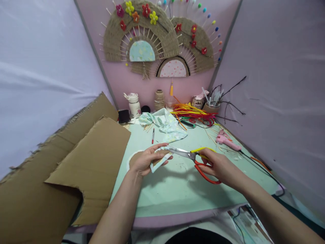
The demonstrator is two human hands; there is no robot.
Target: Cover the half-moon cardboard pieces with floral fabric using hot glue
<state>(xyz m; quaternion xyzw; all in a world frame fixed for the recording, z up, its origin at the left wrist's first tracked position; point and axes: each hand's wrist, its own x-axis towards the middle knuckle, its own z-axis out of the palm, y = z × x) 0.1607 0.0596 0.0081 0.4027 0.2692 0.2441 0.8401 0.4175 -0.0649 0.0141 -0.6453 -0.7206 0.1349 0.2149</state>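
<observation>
My left hand (147,160) grips a cardboard piece (160,161) whose edges are wrapped in pale printed fabric. In my right hand (215,162) is a pair of scissors (189,155) with one yellow and one red handle. The scissor blades point left, and their tips meet the upper edge of the fabric-edged piece. Whether they are cutting into the fabric cannot be made out. Behind my left hand, partly hidden by it, a rounded cardboard piece with a white rim (132,160) lies on the table.
Large cardboard sheets (101,152) lean at the left. Crumpled floral fabric (167,125), a red pen (153,136) and pipe cleaners (194,112) lie toward the back. A pink glue gun (227,141) trails its cord at the right. A white bottle (134,105) and twine spool (159,99) stand behind.
</observation>
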